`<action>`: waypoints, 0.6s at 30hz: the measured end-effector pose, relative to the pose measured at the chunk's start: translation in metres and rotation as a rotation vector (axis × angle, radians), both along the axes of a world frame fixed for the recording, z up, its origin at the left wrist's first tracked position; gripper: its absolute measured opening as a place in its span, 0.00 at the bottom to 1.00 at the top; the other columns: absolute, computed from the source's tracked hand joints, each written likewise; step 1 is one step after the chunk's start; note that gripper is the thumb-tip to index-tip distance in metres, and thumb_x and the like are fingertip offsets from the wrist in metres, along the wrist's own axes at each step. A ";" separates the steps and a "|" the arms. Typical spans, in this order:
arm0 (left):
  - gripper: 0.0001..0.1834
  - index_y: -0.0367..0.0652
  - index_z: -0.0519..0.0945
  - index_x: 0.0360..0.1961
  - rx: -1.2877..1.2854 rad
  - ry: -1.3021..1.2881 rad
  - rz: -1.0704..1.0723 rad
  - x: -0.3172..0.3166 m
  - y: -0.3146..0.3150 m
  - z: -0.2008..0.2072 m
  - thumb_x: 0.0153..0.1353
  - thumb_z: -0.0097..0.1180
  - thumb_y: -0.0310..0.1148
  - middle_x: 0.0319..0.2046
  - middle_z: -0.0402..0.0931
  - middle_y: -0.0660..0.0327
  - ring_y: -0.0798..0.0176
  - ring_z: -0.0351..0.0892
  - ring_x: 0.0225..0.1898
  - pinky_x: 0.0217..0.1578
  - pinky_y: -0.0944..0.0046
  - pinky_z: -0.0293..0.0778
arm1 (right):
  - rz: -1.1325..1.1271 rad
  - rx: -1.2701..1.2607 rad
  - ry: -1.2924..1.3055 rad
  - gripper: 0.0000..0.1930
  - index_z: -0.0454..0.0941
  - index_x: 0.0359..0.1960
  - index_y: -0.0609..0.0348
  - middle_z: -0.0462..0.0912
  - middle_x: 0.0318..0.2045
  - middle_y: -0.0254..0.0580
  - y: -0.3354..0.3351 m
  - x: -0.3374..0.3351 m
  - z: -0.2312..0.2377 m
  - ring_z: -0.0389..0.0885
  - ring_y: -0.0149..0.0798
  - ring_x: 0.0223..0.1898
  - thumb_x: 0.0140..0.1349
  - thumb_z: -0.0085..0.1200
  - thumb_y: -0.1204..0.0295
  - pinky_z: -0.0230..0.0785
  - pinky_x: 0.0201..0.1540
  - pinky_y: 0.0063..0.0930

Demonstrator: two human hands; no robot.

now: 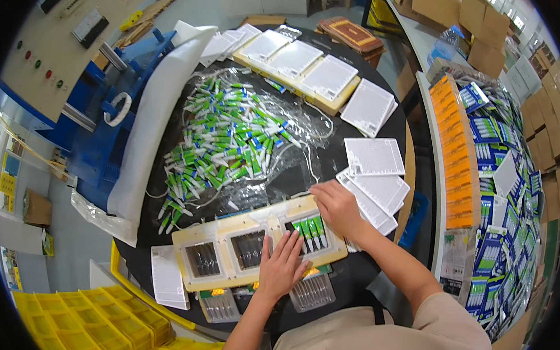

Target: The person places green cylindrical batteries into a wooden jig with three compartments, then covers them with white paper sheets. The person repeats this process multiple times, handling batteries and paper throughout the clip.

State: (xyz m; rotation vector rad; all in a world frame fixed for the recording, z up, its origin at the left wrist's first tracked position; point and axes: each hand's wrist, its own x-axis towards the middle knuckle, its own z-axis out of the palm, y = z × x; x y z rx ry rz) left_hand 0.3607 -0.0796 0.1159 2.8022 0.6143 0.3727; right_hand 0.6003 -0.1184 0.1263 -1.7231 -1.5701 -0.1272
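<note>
A long cream frame (222, 275) with three windows lies on the black round table in front of me. Its right window holds several green-and-white pen-like tubes (310, 233) in a row; the other two windows show clear ridged plastic trays (248, 249) with no tubes in them. My left hand (279, 265) lies flat, fingers stretched, over the frame between the middle and right windows, fingertips at the tubes' left side. My right hand (337, 205) bends over the frame's far right corner, fingers curled down; what they grip is hidden. Beyond the frame spreads a heap of similar tubes (231, 130).
A second frame (336, 103) holding white cards stands at the far side. Loose white cards (376, 158) lie at the right. Clear blister trays (312, 292) sit at the near edge. Blue machine at left, yellow crates (91, 321) near left, bin of packaged tubes (496, 252) at right.
</note>
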 end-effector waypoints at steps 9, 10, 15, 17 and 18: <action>0.13 0.39 0.80 0.47 0.123 -0.144 0.314 0.043 0.197 -0.007 0.61 0.61 0.28 0.41 0.79 0.53 0.49 0.79 0.45 0.44 0.49 0.76 | -0.289 -0.607 0.001 0.15 0.83 0.28 0.63 0.85 0.29 0.52 0.195 0.007 -0.019 0.88 0.56 0.39 0.59 0.66 0.61 0.80 0.40 0.49; 0.12 0.39 0.80 0.45 0.149 -0.054 0.293 0.047 0.207 -0.012 0.60 0.60 0.27 0.39 0.78 0.54 0.49 0.78 0.45 0.44 0.50 0.75 | -0.334 -0.576 0.017 0.13 0.83 0.29 0.63 0.85 0.31 0.52 0.199 0.003 -0.027 0.88 0.56 0.39 0.59 0.66 0.63 0.80 0.40 0.49; 0.11 0.40 0.81 0.41 0.378 0.095 0.177 0.043 0.212 -0.024 0.57 0.56 0.25 0.38 0.77 0.57 0.51 0.78 0.43 0.44 0.54 0.74 | -0.415 -0.479 -0.078 0.12 0.81 0.39 0.63 0.83 0.41 0.52 0.185 -0.012 -0.047 0.86 0.53 0.43 0.58 0.63 0.68 0.81 0.39 0.49; 0.14 0.41 0.82 0.48 0.238 -0.131 0.225 0.032 0.201 -0.019 0.61 0.58 0.27 0.39 0.78 0.57 0.53 0.78 0.46 0.44 0.53 0.73 | -0.306 -0.477 0.072 0.11 0.82 0.44 0.59 0.81 0.41 0.51 0.161 -0.005 -0.035 0.83 0.54 0.45 0.61 0.58 0.69 0.78 0.45 0.51; 0.15 0.41 0.82 0.51 0.165 -0.160 0.286 0.023 0.193 -0.015 0.63 0.58 0.27 0.41 0.79 0.56 0.52 0.79 0.45 0.43 0.54 0.73 | -0.267 -0.317 0.098 0.12 0.82 0.46 0.58 0.81 0.41 0.51 0.141 -0.001 -0.026 0.83 0.53 0.45 0.62 0.57 0.71 0.77 0.45 0.49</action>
